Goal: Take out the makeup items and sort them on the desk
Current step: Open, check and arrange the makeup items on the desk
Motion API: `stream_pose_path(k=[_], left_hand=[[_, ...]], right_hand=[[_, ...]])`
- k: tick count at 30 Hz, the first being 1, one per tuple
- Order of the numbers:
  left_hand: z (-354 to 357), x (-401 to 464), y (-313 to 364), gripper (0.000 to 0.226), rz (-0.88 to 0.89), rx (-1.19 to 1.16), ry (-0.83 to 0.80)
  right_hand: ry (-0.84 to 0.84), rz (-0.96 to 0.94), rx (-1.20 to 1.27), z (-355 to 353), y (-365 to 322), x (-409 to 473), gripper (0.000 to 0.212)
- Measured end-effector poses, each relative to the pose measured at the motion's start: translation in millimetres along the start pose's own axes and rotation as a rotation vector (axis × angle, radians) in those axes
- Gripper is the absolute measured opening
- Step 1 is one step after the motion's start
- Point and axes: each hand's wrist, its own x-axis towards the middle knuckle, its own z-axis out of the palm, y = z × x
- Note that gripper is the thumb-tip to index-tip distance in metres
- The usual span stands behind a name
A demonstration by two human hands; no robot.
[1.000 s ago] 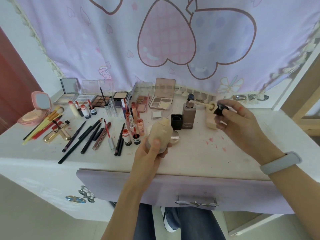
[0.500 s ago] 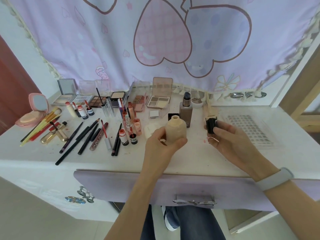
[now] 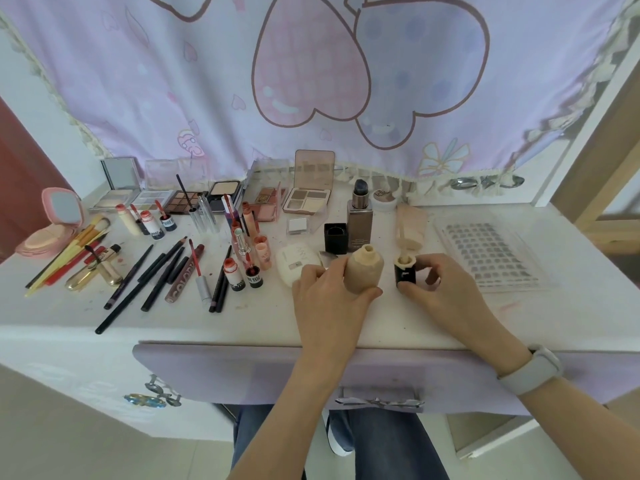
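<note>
The person sat at the white desk [image 3: 346, 327], both forearms reaching over its front edge. The left hand [image 3: 329, 292] was wrapped around a beige foundation bottle [image 3: 365, 270], thumb and fingers curled about its lower body; the bottle stood upright, its open neck pointing up. Just to the right of the bottle, the right hand [image 3: 440, 289] pinched a black cap [image 3: 406, 273] between thumb and fingertips, the cap held apart from the bottle. A beige applicator wand [image 3: 403, 239] rose from the cap, tilted back toward the curtain [image 3: 311, 81]. A grey wristband [image 3: 531, 370] circled the right wrist.

Directly behind the bottle stood a black cube-shaped cap [image 3: 336, 237] and, touching its right side, a tall brown pump bottle [image 3: 360, 220]. Just left of the bottle lay a white compact [image 3: 296, 265]. Farther left of the bottle, a row of dark pencils [image 3: 156, 275] lay slanted on the desk, with small red-topped lip tints [image 3: 235, 275] near them. Far to the left of the bottle, at the desk's end, sat a pink open mirror compact [image 3: 52, 223] beside yellow-handled brushes [image 3: 69, 251]. Behind and left of the bottle, against the curtain, open eyeshadow palettes [image 3: 308, 199] were lined up. To the right of the bottle, past the right hand, lay a clear tray of false lashes [image 3: 485, 254].
</note>
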Motion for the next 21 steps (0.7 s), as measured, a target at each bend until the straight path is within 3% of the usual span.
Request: stream_pose_path(k=[9,21], left_hand=[[-5,8,-13,0.041,0.072,0.195,-0.046],[6,40,-15,0.036,-0.015,0.339,-0.218]], right_hand=[[-0.025,-0.024,-0.112,9,0,5,0.025],[0.028,0.010,-0.137,19,-4,18,0.027]])
